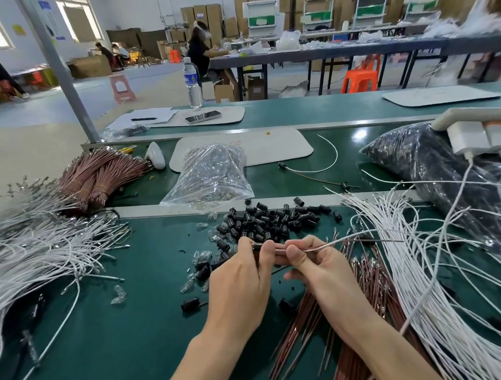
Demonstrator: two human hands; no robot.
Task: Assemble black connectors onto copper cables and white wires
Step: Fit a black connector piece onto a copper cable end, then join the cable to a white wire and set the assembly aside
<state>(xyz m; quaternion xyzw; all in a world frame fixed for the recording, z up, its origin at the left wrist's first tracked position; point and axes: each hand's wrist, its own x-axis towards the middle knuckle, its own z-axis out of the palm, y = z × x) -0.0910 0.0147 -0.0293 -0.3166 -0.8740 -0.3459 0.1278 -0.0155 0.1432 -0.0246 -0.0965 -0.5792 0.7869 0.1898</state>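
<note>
Seating a connector on a cable, just in front of the connector pile (269, 219).

My left hand (242, 280) pinched a black connector (258, 246) steady; my right hand (314, 263), fingers (293, 253) clamped on the copper cable (327, 245), fed its end in, I judged.

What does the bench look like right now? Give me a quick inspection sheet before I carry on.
Surface: green mat, bare only near the front left.
Job's things: loose black connectors heaped ahead of the hands; copper cables under the right forearm; white wires fanned at right, more at left; bundled copper cables far left.
Clutter: clear bag, dark bag, small clear parts scattered.
Grippers: left hand pinches a black connector; right hand pinches a cable leading into it.
Cables: white charger leads cross the white wires.
Surroundings: water bottle, phone, seated worker beyond.
</note>
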